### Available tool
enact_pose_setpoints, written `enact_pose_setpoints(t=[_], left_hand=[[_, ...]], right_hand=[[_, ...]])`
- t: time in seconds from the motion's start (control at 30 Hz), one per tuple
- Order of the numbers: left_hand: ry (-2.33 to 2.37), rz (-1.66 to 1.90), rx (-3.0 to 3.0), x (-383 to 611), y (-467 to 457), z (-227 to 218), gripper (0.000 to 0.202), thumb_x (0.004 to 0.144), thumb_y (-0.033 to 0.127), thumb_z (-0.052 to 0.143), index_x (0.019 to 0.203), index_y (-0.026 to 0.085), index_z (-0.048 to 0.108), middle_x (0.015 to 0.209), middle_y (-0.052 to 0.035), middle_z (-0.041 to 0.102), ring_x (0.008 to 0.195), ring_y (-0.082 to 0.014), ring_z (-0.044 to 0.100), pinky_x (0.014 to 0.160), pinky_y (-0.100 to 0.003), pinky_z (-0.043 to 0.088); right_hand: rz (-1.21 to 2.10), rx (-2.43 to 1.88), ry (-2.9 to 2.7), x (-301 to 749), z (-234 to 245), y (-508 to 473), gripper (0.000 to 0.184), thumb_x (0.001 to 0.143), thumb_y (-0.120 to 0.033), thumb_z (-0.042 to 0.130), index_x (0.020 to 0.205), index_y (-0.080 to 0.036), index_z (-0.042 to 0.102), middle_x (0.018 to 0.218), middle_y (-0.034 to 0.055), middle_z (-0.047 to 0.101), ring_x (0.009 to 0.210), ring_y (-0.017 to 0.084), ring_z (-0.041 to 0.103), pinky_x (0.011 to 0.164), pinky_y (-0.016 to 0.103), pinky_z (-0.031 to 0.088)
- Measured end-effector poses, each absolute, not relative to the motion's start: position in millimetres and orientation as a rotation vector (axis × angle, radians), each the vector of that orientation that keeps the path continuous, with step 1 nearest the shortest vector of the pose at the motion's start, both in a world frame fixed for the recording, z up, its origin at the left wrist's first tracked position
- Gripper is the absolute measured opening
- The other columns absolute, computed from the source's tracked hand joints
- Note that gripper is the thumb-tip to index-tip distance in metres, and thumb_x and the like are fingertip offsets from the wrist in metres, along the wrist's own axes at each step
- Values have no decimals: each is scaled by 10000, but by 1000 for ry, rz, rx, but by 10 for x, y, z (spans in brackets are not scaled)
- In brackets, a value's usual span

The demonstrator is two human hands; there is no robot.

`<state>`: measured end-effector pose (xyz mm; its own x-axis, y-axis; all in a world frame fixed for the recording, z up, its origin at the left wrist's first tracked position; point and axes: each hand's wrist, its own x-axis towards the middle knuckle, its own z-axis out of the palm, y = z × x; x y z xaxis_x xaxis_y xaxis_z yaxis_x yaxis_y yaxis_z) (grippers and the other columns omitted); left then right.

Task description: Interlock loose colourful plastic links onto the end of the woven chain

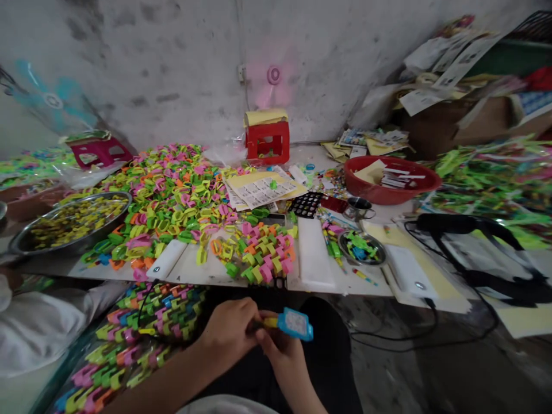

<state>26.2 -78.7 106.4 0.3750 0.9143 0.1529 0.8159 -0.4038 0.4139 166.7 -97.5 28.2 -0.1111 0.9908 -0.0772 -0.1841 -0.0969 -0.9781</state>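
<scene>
Above my lap, in front of the table edge, my two hands meet. My right hand (284,346) has its fingers closed around a small blue plastic piece (295,324) with a pale printed panel and a yellow part at its left end. My left hand (233,325) presses against it from the left, fingers closed; what they pinch is hidden, apart from something dark at the fingertips. Just beyond, on the table, lies a cluster of pink, green, orange and yellow plastic pieces (267,253). A white plastic slab (314,253) lies to its right.
A large heap of coloured plastic pieces (172,201) covers the table's left. A metal tray (125,201), a red basin (357,187), a small metal bowl (379,260) and white power banks (409,273) with cables stand around. Bagged pieces (121,351) lie below left, beside another person's sleeve (34,328).
</scene>
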Motion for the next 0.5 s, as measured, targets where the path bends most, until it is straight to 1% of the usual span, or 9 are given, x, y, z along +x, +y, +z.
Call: enact_pose_setpoints(t=[0.1, 0.2, 0.27, 0.33, 0.4, 0.5], left_hand=[[1480, 549, 2367, 355, -814, 939, 166, 761, 314, 709, 791, 206, 588, 726, 27, 600, 648, -145, 576, 609, -269, 419], [1418, 620, 2346, 330, -657, 954, 231, 757, 334, 724, 922, 227, 602, 885, 7, 630, 832, -176, 598, 754, -307, 461], [1448, 720, 2380, 308, -509, 1004, 233, 816, 297, 658, 1031, 239, 590, 1038, -25, 619, 989, -206, 567, 871, -358, 446], [1489, 799, 2432, 313, -362, 1034, 291, 858, 238, 584, 1148, 253, 555, 1180, -47, 574, 1113, -226, 508, 957, -402, 405], [1518, 818, 2484, 345, -242, 1017, 372, 859, 224, 570, 1224, 272, 518, 1270, -49, 529, 1179, -245, 458, 1000, -436, 369], [1529, 805, 2514, 403, -149, 923, 394, 847, 235, 586, 1233, 279, 517, 1311, -41, 504, 1205, -255, 425, 1024, -455, 342]], right_hand=[[1430, -1164, -969, 1742, 202, -985, 412, 725, -561, 678, 891, -185, 661, 609, -13, 563, 508, 111, 458, 470, 226, 366], [1349, -1254, -987, 1963, 157, -787, 397, 774, -558, 624, 898, -182, 654, 570, -25, 532, 471, 107, 447, 437, 224, 351], [1286, -1302, -1092, 2097, 119, -560, 427, 741, -573, 638, 888, -173, 667, 576, -11, 559, 479, 125, 484, 435, 240, 381], [1224, -1332, -1200, 2169, 67, -322, 446, 695, -574, 667, 888, -172, 687, 597, 7, 607, 509, 151, 538, 451, 260, 428], [1189, -1320, -1278, 2173, 3, -132, 439, 689, -557, 671, 905, -176, 701, 637, 22, 654, 551, 172, 587, 491, 281, 477], [1112, -1280, -1354, 2119, -107, 13, 403, 712, -544, 655, 861, -174, 715, 665, 38, 697, 584, 192, 630, 563, 314, 525]])
